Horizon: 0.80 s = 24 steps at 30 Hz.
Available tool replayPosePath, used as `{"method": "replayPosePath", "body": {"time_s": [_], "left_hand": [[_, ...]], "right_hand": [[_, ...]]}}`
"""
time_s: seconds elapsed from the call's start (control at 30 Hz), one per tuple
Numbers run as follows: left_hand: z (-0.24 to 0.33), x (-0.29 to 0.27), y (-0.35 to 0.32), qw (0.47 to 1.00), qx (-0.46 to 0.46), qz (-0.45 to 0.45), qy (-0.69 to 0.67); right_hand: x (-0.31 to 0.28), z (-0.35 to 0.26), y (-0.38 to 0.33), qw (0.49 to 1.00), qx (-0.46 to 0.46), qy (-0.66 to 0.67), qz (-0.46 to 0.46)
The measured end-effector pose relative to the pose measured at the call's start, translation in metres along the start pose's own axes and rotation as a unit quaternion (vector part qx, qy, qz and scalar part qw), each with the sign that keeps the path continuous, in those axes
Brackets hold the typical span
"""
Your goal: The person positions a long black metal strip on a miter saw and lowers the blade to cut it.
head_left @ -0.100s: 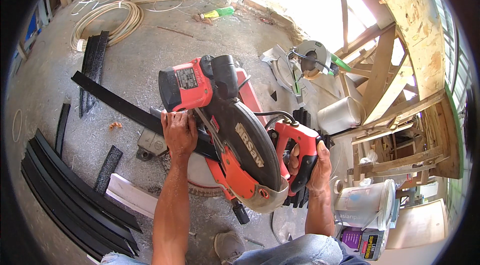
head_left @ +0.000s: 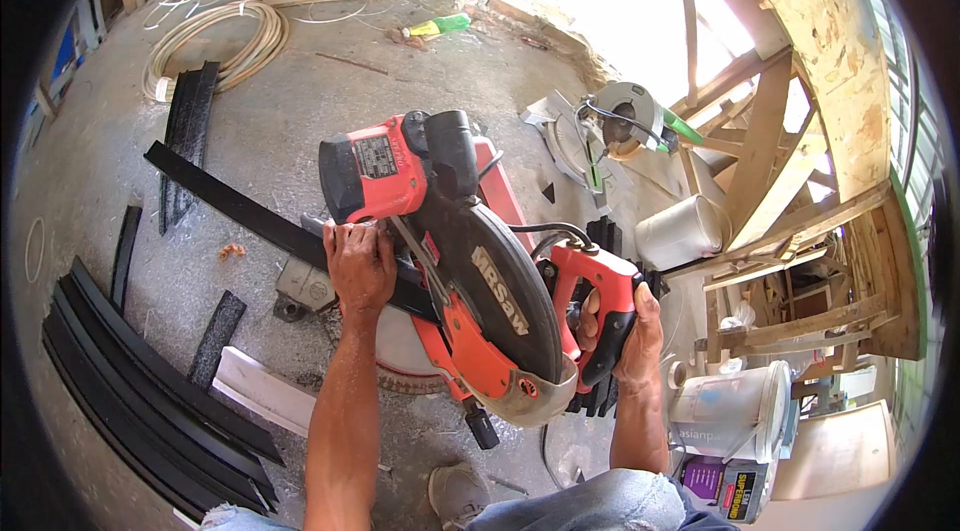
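A red and black miter saw (head_left: 490, 281) stands on the floor in front of me. My right hand (head_left: 638, 341) is closed around its red and black handle (head_left: 606, 296), fingers wrapped through the grip. A long black moulding strip (head_left: 235, 203) lies across the saw's base and sticks out to the far left. My left hand (head_left: 358, 266) is closed on this strip beside the motor housing (head_left: 375, 163), its fingers curled over and the fingertips partly hidden. The blade guard covers where the strip's right end meets the blade.
Several black strips (head_left: 150, 381) lie at the left, with a white offcut (head_left: 262, 391) nearer the saw. A coiled hose (head_left: 225, 49) lies at the back left. Another miter saw (head_left: 610, 131) stands beyond on the right. Buckets (head_left: 730, 411) and timber (head_left: 765, 131) line the right side.
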<state>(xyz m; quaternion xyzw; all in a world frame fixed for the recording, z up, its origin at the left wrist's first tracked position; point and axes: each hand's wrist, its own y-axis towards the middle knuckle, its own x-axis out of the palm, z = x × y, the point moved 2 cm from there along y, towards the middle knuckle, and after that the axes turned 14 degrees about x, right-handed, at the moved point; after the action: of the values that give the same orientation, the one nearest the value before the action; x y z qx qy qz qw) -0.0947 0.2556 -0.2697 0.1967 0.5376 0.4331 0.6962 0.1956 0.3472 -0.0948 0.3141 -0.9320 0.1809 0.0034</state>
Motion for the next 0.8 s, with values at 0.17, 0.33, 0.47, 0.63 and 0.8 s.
{"method": "replayPosePath", "body": {"time_s": [0.17, 0.33, 0.47, 0.63, 0.8], "left_hand": [[0.0001, -0.0006, -0.0001, 1.0, 0.0, -0.002, -0.003], [0.0008, -0.0008, 0.0002, 1.0, 0.001, -0.001, -0.002], [0.0006, -0.0006, -0.0003, 1.0, -0.002, -0.002, -0.002], [0.0002, -0.0022, -0.0003, 1.0, -0.002, -0.006, 0.003], [-0.0001, -0.0016, -0.0005, 0.998, -0.036, -0.052, -0.01]], "right_hand": [[-0.001, 0.0001, 0.0001, 1.0, -0.001, -0.002, -0.004], [-0.0003, -0.0005, -0.0004, 1.0, -0.001, -0.005, -0.004], [-0.0003, 0.0002, -0.0007, 1.0, -0.001, -0.009, -0.002], [0.0055, -0.0011, -0.001, 1.0, -0.002, -0.018, 0.018], [-0.0016, 0.0008, -0.0001, 1.0, -0.003, -0.006, -0.006]]}}
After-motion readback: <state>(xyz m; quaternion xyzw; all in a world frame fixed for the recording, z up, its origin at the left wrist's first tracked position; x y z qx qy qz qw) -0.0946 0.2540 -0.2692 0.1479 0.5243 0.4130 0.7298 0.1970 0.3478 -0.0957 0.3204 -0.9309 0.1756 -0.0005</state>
